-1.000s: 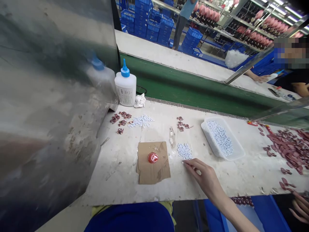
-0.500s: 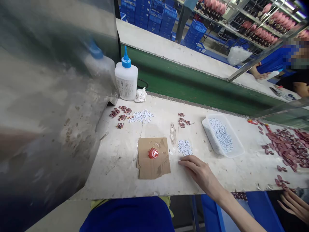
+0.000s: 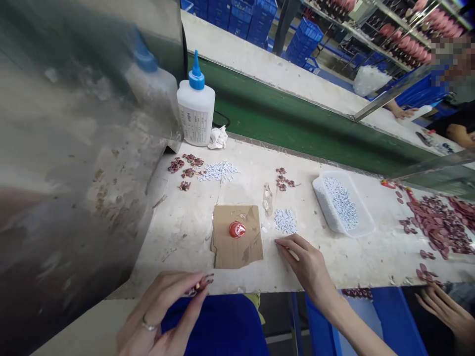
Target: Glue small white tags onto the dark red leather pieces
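My left hand (image 3: 163,314), with a ring on one finger, is at the table's front edge. Its thumb and fingers pinch a small brownish-red figure piece (image 3: 200,285). My right hand (image 3: 306,262) rests low over the table, thumb and forefinger closed together near a small pile of white-and-blue bits (image 3: 285,221). Whatever is between those fingertips is too small to make out. Between the hands lies a square of brown cardboard (image 3: 224,254). On it sits a red cap-like dish (image 3: 236,229) with shiny liquid inside.
A white bottle (image 3: 195,116) with blue nozzle stands at the back left beside crumpled tissue (image 3: 218,137). Brownish-red pieces (image 3: 188,172) and white-and-blue bits (image 3: 219,171) lie nearby. A plastic tub (image 3: 365,217) stands right. A metal wall (image 3: 92,148) bounds the left; another person's hand (image 3: 445,309) is far right.
My left hand has come into view at the lower left with the brownish-red figure piece. My right hand stays by the small pile, fingers still together. The view has shifted slightly.
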A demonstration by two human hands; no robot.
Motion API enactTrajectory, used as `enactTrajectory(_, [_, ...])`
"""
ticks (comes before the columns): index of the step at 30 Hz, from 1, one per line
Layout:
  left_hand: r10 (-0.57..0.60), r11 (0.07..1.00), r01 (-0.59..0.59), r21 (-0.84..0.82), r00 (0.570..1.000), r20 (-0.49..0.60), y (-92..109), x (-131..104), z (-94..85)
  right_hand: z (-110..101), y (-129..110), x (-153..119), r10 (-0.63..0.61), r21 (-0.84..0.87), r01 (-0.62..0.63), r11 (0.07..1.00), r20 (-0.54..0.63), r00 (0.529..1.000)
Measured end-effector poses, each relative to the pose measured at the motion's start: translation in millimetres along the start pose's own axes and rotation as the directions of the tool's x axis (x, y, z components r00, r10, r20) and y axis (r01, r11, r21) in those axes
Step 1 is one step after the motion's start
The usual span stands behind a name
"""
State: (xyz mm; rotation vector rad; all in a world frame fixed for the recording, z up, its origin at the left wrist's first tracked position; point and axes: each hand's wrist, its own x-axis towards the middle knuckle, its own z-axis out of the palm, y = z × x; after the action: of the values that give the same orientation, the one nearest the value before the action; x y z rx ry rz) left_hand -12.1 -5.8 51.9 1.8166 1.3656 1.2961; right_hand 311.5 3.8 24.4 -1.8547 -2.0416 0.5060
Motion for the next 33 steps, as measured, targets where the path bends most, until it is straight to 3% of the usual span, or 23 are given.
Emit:
enactTrajectory(2, [0.066, 0.997, -0.067, 0.042, 0.998, 0.023, -4.5, 10.7, 0.6, -3.7, -1.1, 4.3, 0.007, 0.018, -0.007, 1.0, 0.031, 0.999])
enactTrajectory(4, [0.048, 0.995, -0.048, 0.082, 0.999, 0.009, -8.2, 17.6, 1.4, -7.9, -4.7, 12.4, 0.035, 0.094, -0.041, 0.995, 0.062, 0.997])
enactTrajectory(8, [-0.196, 0.98, 0.195, 0.044, 0.981, 0.004, -12.6, 20.1, 5.8, -11.3, -23.1, 36.1, 0.1, 0.303, -0.132, 0.944, 0.118, 0.988])
enactTrajectory(11, [-0.316, 0.949, 0.317, -0.004, 0.948, 0.021, -13.5, 18.1, 9.7, -7.8, -42.9, 52.5, 0.069, 0.388, -0.113, 0.915, 0.127, 0.99])
enactTrajectory(15, [-0.28, 0.959, 0.281, -0.021, 0.959, 0.05, -13.5, 18.5, 12.1, -0.6, -60.1, 66.2, -0.005, 0.405, -0.03, 0.914, 0.084, 0.996])
enactTrajectory(21, [-0.169, 0.985, 0.17, -0.005, 0.984, 0.055, -18.6, 19.9, 13.0, 3.7, -64.2, 72.0, -0.075, 0.369, 0.068, 0.927, 0.006, 0.997])
enactTrajectory(33, [-0.168, 0.986, 0.168, 0.004, 0.983, 0.079, -18.3, 24.8, 15.4, 2.5, -65.8, 68.8, -0.076, 0.393, 0.041, 0.919, 0.074, 0.994])
